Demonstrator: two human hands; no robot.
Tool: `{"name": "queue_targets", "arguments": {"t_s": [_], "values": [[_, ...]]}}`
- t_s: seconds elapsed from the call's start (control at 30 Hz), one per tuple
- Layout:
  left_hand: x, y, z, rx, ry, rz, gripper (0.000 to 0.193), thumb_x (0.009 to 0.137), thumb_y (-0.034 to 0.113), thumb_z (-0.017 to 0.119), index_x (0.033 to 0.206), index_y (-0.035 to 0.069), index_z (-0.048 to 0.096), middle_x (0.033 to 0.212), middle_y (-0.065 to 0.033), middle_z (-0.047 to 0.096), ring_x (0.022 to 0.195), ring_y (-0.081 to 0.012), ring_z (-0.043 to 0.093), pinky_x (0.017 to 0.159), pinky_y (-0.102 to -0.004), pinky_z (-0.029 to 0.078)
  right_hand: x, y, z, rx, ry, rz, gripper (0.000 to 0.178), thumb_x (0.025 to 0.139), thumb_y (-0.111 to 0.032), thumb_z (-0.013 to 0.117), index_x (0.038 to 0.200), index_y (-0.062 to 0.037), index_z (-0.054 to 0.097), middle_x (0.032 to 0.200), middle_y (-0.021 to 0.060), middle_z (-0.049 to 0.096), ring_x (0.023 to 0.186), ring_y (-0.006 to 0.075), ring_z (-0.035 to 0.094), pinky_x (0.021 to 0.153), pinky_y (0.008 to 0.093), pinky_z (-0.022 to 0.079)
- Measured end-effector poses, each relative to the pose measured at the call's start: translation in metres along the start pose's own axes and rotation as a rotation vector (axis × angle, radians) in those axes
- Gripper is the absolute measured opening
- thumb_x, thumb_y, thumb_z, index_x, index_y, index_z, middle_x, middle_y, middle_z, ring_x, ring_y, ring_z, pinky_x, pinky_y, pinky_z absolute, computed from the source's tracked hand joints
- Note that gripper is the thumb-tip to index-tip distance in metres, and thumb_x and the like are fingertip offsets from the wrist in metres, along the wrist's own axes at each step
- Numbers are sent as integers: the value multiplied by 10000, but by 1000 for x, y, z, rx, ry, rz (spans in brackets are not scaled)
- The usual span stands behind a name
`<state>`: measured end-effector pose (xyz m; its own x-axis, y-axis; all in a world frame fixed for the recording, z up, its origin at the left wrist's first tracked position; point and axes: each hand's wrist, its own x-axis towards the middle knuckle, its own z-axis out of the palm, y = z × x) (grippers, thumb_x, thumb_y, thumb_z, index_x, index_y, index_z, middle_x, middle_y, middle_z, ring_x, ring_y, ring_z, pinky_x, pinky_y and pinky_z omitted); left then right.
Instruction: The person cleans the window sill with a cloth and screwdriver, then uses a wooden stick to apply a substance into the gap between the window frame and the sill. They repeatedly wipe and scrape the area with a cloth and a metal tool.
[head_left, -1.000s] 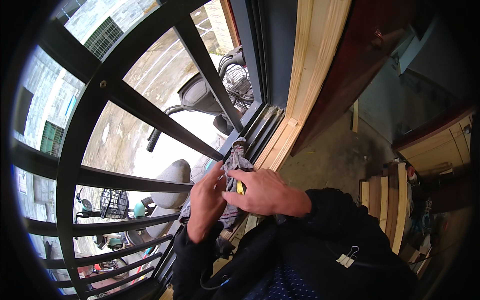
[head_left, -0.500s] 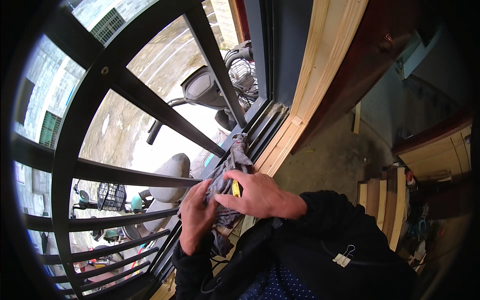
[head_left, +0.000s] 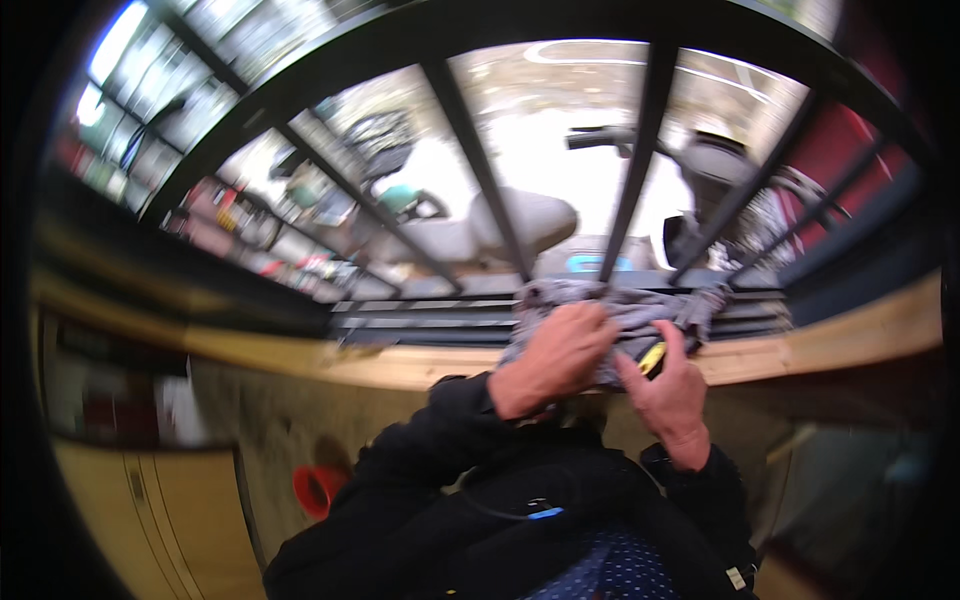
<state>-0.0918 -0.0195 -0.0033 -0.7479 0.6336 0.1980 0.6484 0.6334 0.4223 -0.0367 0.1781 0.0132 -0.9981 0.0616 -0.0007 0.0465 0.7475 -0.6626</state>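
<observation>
Holding 1 yellow tool (head_left: 652, 357) between parted thumb and fingers of right hand (head_left: 673, 400), over gray cloth (head_left: 560, 293); resting curled left hand (head_left: 560, 358) on cloth, can't tell if pinching.

The wooden ledge (head_left: 420, 368) runs left to right in front of the person. The window track (head_left: 430, 322) lies directly behind the ledge, parallel to it; the window bars (head_left: 638, 160) rise beyond the track. The cloth (head_left: 640, 300) lies across the track and ledge, right of centre. The left hand (head_left: 562, 352) rests on the cloth's left part; the right hand (head_left: 672, 395) is at its right part, with the small tool (head_left: 652, 357) between thumb and forefinger. Behind the bars, the seat (head_left: 535, 218) is left of the handlebar unit (head_left: 715, 165). On the near side, at lower left, the bucket-shaped object (head_left: 315, 488) stands on the floor (head_left: 270, 420), right of the cabinet (head_left: 160, 510).
</observation>
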Motion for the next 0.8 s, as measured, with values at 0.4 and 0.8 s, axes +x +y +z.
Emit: {"name": "queue_targets", "arguments": {"t_s": [0.4, 0.8], "values": [[-150, -6, -39, 137, 652, -676, 275, 922, 31, 685, 1192, 53, 729, 1138, -156, 733, 1012, -304, 717, 881, -384, 584, 30, -4, 30, -165, -128, -178, 676, 881, -541, 737, 1301, -38, 570, 824, 293, 721, 796, 480, 719, 724, 556, 548], [-272, -84, -96, 323, 408, -1266, 271, 893, 160, 676, 1142, 79, 744, 1038, -162, 695, 1020, -370, 654, 851, -475, 534, 34, -8, 20, -109, -211, -132, 778, 904, -569, 729, 1426, -11, 581, 685, 194, 684, 655, 369, 697, 636, 467, 520]]}}
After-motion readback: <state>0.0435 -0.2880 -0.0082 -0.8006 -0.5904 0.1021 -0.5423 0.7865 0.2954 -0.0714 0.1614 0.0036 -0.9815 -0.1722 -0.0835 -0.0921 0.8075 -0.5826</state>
